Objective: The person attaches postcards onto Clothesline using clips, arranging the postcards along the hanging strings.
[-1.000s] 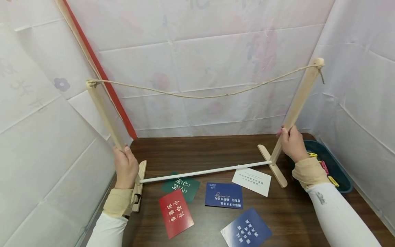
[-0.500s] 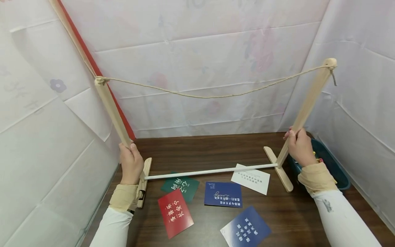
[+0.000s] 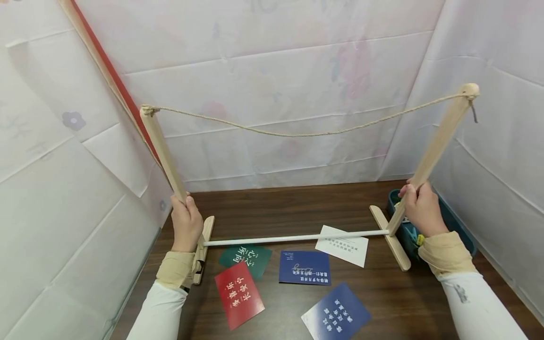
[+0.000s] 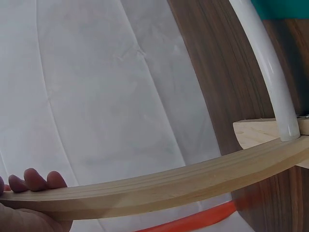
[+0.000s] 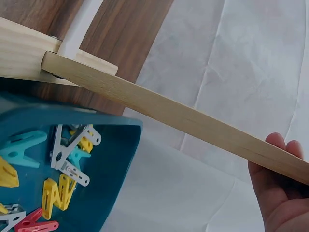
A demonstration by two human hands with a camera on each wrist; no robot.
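A wooden rack has a left post (image 3: 163, 153) and a right post (image 3: 442, 132), joined low down by a white rod (image 3: 293, 238). Between the post tops sags a thin rope (image 3: 293, 135). My left hand (image 3: 186, 225) grips the left post partway up, above its foot (image 3: 208, 229). With curled fingers my right hand (image 3: 422, 210) holds the right post, over its foot (image 3: 393, 243). In the left wrist view, fingertips (image 4: 34, 180) wrap the post's edge. The right wrist view shows the right hand's fingers (image 5: 276, 140) around the wood.
On the table (image 3: 272, 208) lie a green card (image 3: 255, 257), a red card (image 3: 239, 295), two blue cards, one nearer (image 3: 335, 314) and one farther (image 3: 304, 267), and a white card (image 3: 348, 248). A teal basket (image 5: 128, 145) of coloured clothespins stands by the right foot. White cloth walls surround.
The rack has shifted to the right in view with both hands still gripping its posts. The right post now overlaps the basket more. The cards stay nearly where they were.
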